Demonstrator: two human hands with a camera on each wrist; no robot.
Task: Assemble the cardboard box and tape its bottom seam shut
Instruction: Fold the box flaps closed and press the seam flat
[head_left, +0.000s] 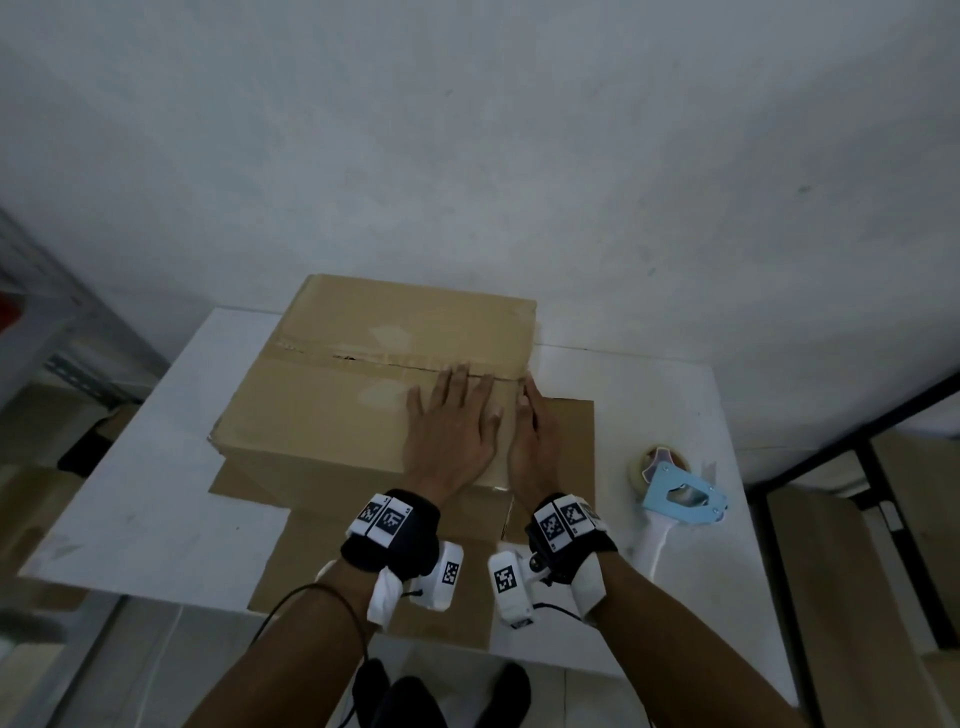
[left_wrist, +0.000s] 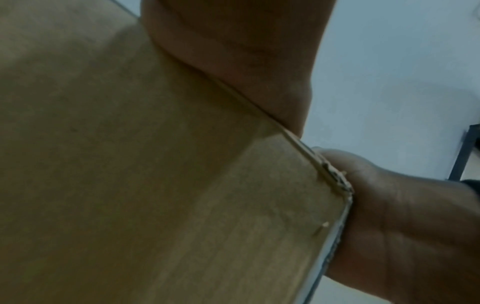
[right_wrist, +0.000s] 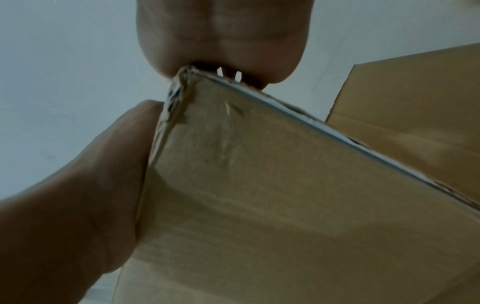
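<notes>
A brown cardboard box (head_left: 332, 405) stands on the white table (head_left: 156, 493) with its closed flaps facing up. The centre seam (head_left: 395, 365) runs left to right and shows a dark gap near its middle. My left hand (head_left: 452, 421) lies flat on the box top near the right end, fingertips reaching the seam. My right hand (head_left: 532, 431) lies with straight fingers along the box's right edge, thumb on top. In the wrist views each palm (left_wrist: 233, 51) (right_wrist: 221, 41) presses against the cardboard (left_wrist: 130, 164) (right_wrist: 259, 185). A light blue tape dispenser (head_left: 680, 493) lies to the right, untouched.
The box's lower flaps lie spread on the table toward me (head_left: 374, 577) and to the right (head_left: 571, 441). A white wall stands behind the table. A metal shelf (head_left: 62, 332) and cardboard sheets are at the left, a black frame (head_left: 810, 467) at the right.
</notes>
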